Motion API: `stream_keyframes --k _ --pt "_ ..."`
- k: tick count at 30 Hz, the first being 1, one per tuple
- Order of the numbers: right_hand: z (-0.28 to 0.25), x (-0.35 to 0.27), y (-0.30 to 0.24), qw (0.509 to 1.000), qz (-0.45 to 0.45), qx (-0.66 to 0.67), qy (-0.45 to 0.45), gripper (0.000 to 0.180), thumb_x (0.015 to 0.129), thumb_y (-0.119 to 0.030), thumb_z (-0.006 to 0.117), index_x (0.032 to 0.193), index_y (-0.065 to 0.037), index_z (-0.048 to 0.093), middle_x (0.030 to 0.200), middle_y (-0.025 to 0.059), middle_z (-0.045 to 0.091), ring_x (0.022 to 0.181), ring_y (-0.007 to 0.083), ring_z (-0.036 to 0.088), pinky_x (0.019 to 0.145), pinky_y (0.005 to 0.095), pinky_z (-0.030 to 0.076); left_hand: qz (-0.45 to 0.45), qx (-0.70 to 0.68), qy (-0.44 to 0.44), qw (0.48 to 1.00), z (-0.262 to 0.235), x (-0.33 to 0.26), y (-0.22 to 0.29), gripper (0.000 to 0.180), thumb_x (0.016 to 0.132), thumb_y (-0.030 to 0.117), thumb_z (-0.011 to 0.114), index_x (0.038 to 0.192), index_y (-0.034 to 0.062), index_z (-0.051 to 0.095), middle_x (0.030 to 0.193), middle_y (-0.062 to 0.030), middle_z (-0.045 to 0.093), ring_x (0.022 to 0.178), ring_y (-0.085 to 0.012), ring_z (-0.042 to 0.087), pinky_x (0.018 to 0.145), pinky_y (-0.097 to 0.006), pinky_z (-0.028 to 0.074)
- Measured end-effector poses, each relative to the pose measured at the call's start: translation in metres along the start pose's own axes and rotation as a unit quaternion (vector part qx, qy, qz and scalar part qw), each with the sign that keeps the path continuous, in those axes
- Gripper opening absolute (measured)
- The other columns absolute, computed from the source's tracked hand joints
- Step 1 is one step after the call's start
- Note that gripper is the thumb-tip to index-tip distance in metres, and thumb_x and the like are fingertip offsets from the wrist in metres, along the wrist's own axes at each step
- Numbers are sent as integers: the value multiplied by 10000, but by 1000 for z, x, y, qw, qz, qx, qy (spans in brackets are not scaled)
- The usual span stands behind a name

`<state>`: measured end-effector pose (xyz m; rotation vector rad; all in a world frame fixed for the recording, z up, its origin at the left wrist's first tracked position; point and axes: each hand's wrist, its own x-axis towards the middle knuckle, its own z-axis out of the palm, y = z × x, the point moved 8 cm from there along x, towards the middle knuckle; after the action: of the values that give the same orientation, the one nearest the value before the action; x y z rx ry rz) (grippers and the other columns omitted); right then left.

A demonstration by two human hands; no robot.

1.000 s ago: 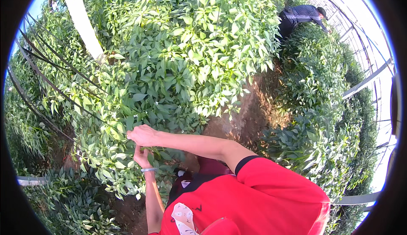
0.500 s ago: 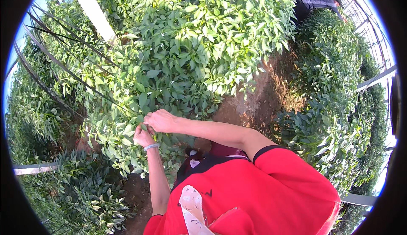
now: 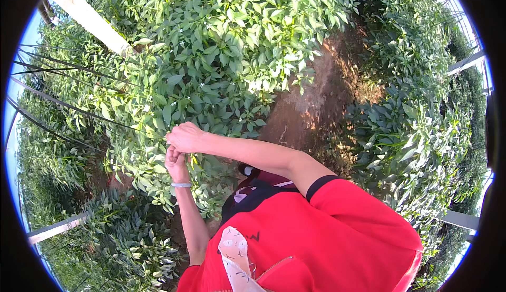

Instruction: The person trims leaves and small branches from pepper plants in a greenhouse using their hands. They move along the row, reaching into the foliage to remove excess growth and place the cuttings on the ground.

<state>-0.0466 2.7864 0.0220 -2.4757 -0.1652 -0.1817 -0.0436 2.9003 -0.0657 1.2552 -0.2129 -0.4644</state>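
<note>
Both my hands meet at the near side of a leafy green plant point(image 3: 197, 76) that bears small white flowers. My right hand point(image 3: 185, 137), reaching across from the right, has its fingers closed just above the left one. My left hand point(image 3: 177, 164), with a pale bracelet point(image 3: 181, 185) at the wrist, is closed with its fingers pointing up. What the fingers of either hand hold is hidden or too small to name. A dark cord point(image 3: 79, 107) runs from the left into the leaves close to the right hand.
A pale post point(image 3: 92, 20) slants into the foliage at upper left, with several dark cords below it. A bare soil path point(image 3: 295, 115) runs between the plants and another plant row point(image 3: 416, 118) at right. Pale bars point(image 3: 58, 229) cross at the sides.
The view has shifted, and the person at upper right has almost left it. My hands have moved slightly up and left, the right now higher over the left. The leaf between them no longer shows.
</note>
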Motion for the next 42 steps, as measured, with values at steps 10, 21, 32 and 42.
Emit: stream_keyframes --k 10,21,32,42 --pt "-4 -27 -10 780 181 599 -21 449 954 -144 578 1303 111 456 1164 245 642 732 254 735 484 313 583 50 -103 133 984 -63 13 -61 212 979 117 568 1175 39 593 976 -17 621 820 -126 571 704 -268 462" --pt "25 -218 88 828 331 446 -78 282 951 -144 509 1075 70 645 918 152 717 687 209 725 523 317 576 71 -189 260 944 -95 -13 -57 179 906 25 675 1081 11 643 1050 -113 697 921 -169 645 738 -288 537" --pt "74 -417 182 681 547 484 -55 261 988 -159 549 1168 19 611 968 131 704 774 224 713 619 324 594 13 -208 441 873 -128 -185 -84 220 901 -70 564 1114 -50 617 983 -166 683 771 -242 658 694 -381 588" --pt "79 -402 180 740 553 356 -139 239 984 -127 533 1135 29 632 921 131 710 723 205 713 581 301 588 -290 -159 637 696 -212 -394 -233 206 940 57 563 1125 50 652 943 -71 679 807 -184 637 686 -344 541"
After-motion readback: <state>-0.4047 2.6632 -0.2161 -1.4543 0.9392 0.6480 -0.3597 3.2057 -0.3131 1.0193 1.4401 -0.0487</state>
